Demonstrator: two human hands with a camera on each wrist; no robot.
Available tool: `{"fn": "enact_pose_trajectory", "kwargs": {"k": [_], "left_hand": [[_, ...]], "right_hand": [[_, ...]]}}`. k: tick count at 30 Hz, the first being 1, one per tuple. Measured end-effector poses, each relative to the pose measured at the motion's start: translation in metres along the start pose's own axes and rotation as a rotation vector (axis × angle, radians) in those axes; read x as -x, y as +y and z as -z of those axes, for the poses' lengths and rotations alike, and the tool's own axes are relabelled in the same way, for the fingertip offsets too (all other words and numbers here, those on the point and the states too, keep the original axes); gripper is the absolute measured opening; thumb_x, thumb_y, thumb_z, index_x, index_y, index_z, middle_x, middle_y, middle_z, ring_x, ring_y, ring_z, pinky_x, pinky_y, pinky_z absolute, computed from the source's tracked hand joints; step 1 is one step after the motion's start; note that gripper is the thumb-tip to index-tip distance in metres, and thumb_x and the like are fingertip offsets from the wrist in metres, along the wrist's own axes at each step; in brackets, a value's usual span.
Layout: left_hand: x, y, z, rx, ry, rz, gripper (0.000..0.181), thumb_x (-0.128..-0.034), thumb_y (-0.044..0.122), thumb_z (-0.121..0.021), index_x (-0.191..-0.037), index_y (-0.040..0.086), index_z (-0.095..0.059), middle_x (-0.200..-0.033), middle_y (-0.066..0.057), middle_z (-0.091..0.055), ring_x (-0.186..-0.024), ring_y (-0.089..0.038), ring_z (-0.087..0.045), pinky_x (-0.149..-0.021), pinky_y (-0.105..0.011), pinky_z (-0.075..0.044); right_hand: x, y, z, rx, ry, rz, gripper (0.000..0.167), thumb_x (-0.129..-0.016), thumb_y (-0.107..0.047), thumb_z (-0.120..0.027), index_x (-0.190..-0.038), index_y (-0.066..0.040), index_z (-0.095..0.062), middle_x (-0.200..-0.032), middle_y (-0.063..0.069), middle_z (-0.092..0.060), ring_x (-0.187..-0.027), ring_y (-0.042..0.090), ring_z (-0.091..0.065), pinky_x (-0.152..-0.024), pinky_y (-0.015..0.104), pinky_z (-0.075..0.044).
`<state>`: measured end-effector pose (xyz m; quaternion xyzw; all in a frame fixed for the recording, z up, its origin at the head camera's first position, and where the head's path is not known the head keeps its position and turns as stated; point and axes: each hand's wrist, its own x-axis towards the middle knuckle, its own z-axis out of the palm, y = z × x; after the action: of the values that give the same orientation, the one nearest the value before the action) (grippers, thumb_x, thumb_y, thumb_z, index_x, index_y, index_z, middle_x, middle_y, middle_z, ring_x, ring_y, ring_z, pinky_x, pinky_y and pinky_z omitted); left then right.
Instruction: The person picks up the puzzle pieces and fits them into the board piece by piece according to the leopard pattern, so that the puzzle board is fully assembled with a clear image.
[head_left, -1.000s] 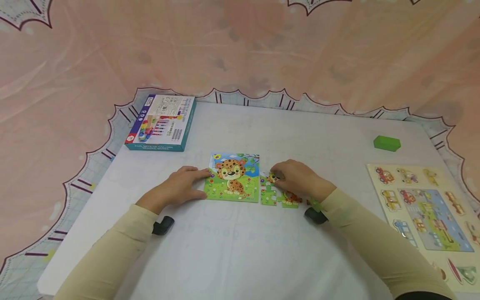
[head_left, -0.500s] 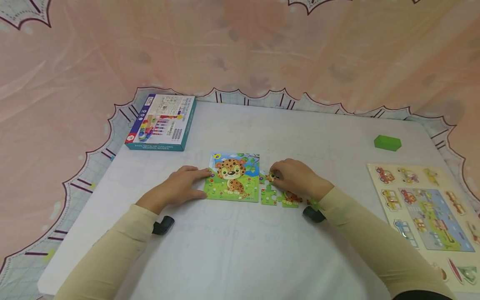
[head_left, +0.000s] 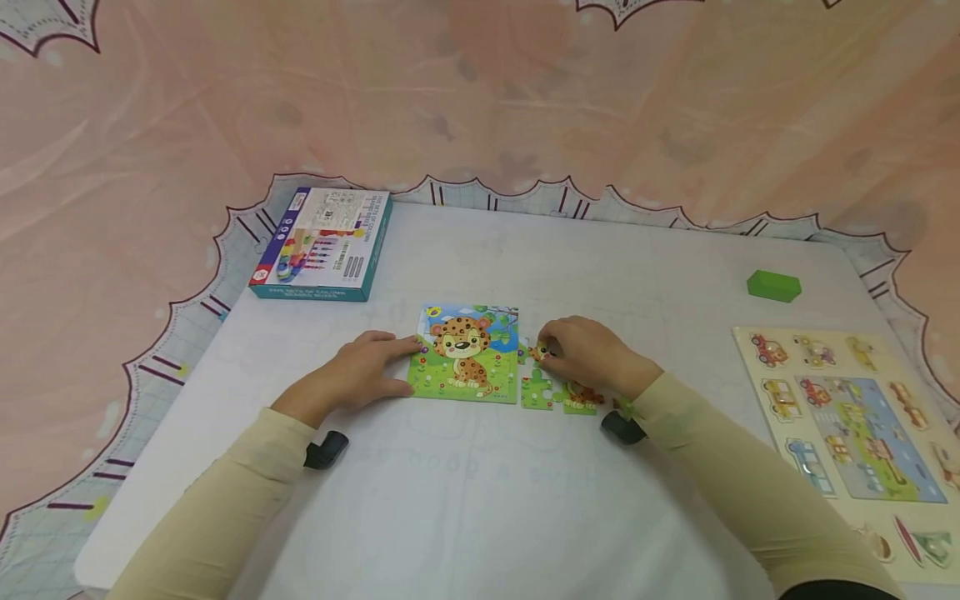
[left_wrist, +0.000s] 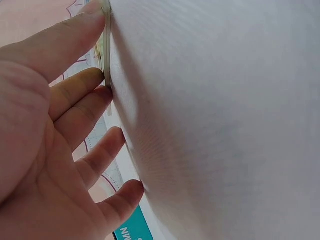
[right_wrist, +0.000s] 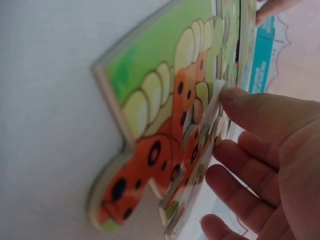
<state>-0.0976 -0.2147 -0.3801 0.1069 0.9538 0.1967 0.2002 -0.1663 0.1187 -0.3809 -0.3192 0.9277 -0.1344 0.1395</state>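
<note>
A square leopard picture board lies at mid-table in the head view. My left hand rests at its left edge, thumb and index fingertip touching it; the left wrist view shows the other fingers spread, fairly straight. To the right of the board lies a small group of jigsaw pieces, among them a green grassy piece and a spotted piece with paws. Over this group my right hand pinches a small jigsaw piece with part of the leopard's face between thumb and index finger. The hand partly hides it and its neighbours.
A flat teal-edged box stands at the back left. On the right are a green block and a large vehicle puzzle board, partly under the right forearm. The white tabletop is bordered by a patterned cloth.
My right hand, pinching the piece, has shifted slightly left among the jigsaw pieces. The left hand and the leopard board have stayed put.
</note>
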Motion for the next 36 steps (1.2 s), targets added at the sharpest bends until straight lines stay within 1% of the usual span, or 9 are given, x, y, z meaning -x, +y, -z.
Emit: {"fn": "enact_pose_trajectory", "kwargs": {"k": [7,15,19,26,30,36], "left_hand": [[-0.001,0.0,0.0,0.008,-0.01,0.016,0.067,-0.09,0.032,-0.076,-0.15,0.018,-0.049,-0.152,-0.02,-0.042,-0.143,-0.043,-0.027,-0.108,-0.067,-0.029],[0.0,0.0,-0.001,0.013,0.001,0.01,0.067,-0.0898,0.031,-0.076,-0.15,0.017,-0.05,-0.151,-0.02,-0.043,-0.143,-0.043,-0.028,-0.108,-0.067,-0.03],[0.0,0.0,-0.001,0.015,0.002,0.013,0.067,-0.0897,0.031,-0.076,-0.15,0.018,-0.05,-0.151,-0.02,-0.043,-0.142,-0.044,-0.028,-0.108,-0.067,-0.03],[0.0,0.001,0.0,0.011,0.007,0.009,0.067,-0.0893,0.031,-0.077,-0.149,0.017,-0.05,-0.15,-0.02,-0.044,-0.142,-0.043,-0.029,-0.108,-0.067,-0.03],[0.0,0.001,0.0,0.016,0.002,0.012,0.067,-0.0895,0.031,-0.077,-0.15,0.017,-0.05,-0.151,-0.02,-0.043,-0.142,-0.044,-0.028,-0.108,-0.067,-0.03],[0.0,0.001,0.001,0.019,-0.003,0.014,0.067,-0.0898,0.031,-0.076,-0.15,0.018,-0.049,-0.151,-0.02,-0.043,-0.143,-0.043,-0.028,-0.108,-0.067,-0.03]], "right_hand": [[-0.001,-0.002,0.002,0.0,-0.007,-0.016,0.037,-0.094,-0.025,-0.069,-0.122,-0.001,-0.065,-0.121,0.013,-0.067,-0.111,0.028,-0.06,-0.103,0.045,-0.045],[0.0,0.001,0.004,-0.005,-0.014,-0.043,0.038,-0.094,-0.024,-0.069,-0.123,0.0,-0.065,-0.122,0.014,-0.067,-0.113,0.03,-0.06,-0.104,0.046,-0.044],[0.001,0.004,0.007,-0.008,-0.006,-0.049,0.037,-0.095,-0.025,-0.069,-0.123,-0.001,-0.065,-0.12,0.013,-0.067,-0.112,0.03,-0.06,-0.102,0.046,-0.046],[0.001,0.0,0.012,0.005,0.016,0.0,0.035,-0.096,-0.024,-0.067,-0.122,-0.001,-0.065,-0.12,0.013,-0.067,-0.114,0.031,-0.061,-0.1,0.047,-0.047],[0.0,-0.004,0.012,0.004,0.018,0.027,0.035,-0.096,-0.023,-0.068,-0.122,-0.001,-0.066,-0.12,0.013,-0.067,-0.115,0.032,-0.06,-0.101,0.048,-0.047],[-0.002,-0.011,0.011,-0.006,0.009,0.044,0.035,-0.096,-0.023,-0.067,-0.122,-0.001,-0.065,-0.121,0.013,-0.067,-0.116,0.032,-0.06,-0.101,0.047,-0.046]]}}
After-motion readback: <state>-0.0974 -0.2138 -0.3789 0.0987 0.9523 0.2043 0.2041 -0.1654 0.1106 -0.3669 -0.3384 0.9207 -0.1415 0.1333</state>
